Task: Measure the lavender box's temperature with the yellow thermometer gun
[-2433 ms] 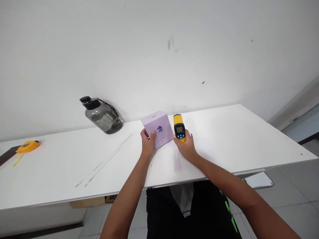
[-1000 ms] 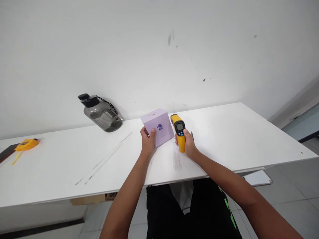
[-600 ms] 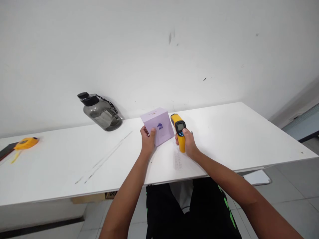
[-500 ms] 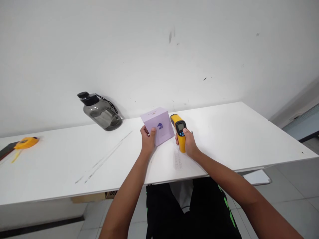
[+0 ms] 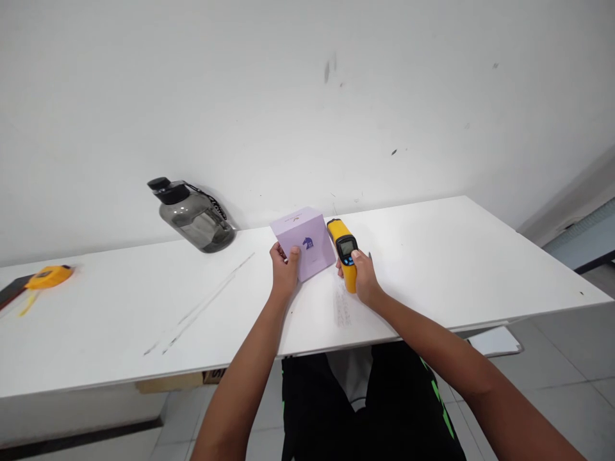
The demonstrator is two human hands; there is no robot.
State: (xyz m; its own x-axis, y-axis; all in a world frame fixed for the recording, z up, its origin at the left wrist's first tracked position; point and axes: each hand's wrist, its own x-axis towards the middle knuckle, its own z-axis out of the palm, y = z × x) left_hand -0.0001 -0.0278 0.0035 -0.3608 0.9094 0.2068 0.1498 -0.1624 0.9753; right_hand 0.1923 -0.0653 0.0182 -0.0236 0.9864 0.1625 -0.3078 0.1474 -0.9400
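Note:
A light purple box (image 5: 314,253) with a dark horse-head print is tilted in my left hand (image 5: 285,267), thumb on its front face and fingers at its left side. My right hand (image 5: 365,276) wraps the grip of a yellow and black infrared thermometer (image 5: 341,235). Its small screen faces me, and my thumb rests by the blue buttons under it. The thermometer's front end points away from me, just right of the box. Part of a dark, thin object (image 5: 370,257) shows behind my right hand; I cannot make out what it is.
A grey see-through bottle (image 5: 199,221) with a black cap stands by the wall at the left. A yellow tape measure (image 5: 49,277) lies farther left beside a dark flat object (image 5: 13,290). The white table (image 5: 432,256) ends in front of my legs.
Almost nothing differs. The view has shifted very slightly; both hands keep their holds on the box and the thermometer.

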